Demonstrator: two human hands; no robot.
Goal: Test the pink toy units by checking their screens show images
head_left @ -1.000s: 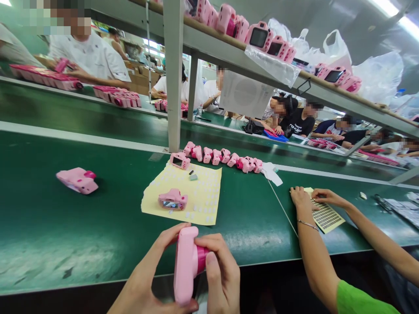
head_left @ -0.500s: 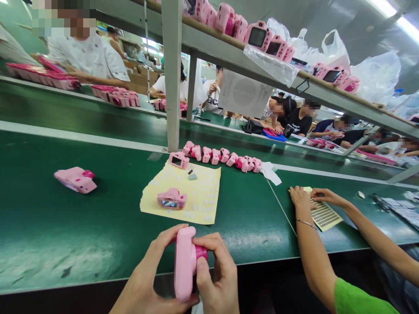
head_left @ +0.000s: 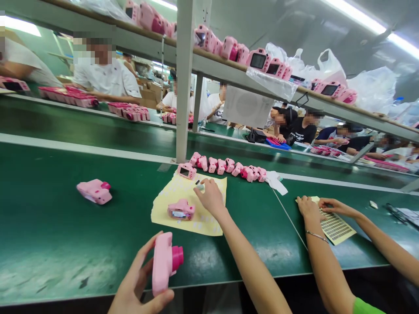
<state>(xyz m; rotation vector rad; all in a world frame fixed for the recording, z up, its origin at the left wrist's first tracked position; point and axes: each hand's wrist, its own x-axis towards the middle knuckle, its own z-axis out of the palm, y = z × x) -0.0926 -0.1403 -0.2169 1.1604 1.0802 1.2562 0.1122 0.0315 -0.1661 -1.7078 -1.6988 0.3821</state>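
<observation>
My left hand (head_left: 142, 279) grips a pink toy camera (head_left: 162, 264) on edge over the table's front edge, its magenta lens facing right. Over the yellow sheet (head_left: 163, 196), my right hand (head_left: 209, 196) has its fingers closed at a small pale grey-green piece (head_left: 200, 186). A small dark piece lies beside that one. Another pink camera (head_left: 181, 210) rests on the sheet, its screen showing. A further camera (head_left: 186, 171) sits at the sheet's back corner.
A pink camera (head_left: 94, 191) lies on the green table (head_left: 49, 226) at left. Several cameras (head_left: 229, 165) line the back by a grey post (head_left: 185, 87). At right, a co-worker's hands (head_left: 307, 207) hold a label sheet (head_left: 338, 229). A loaded shelf hangs above.
My right hand has let go of the held camera and reached forward to the small piece on the yellow sheet. My left hand keeps the camera, now further left.
</observation>
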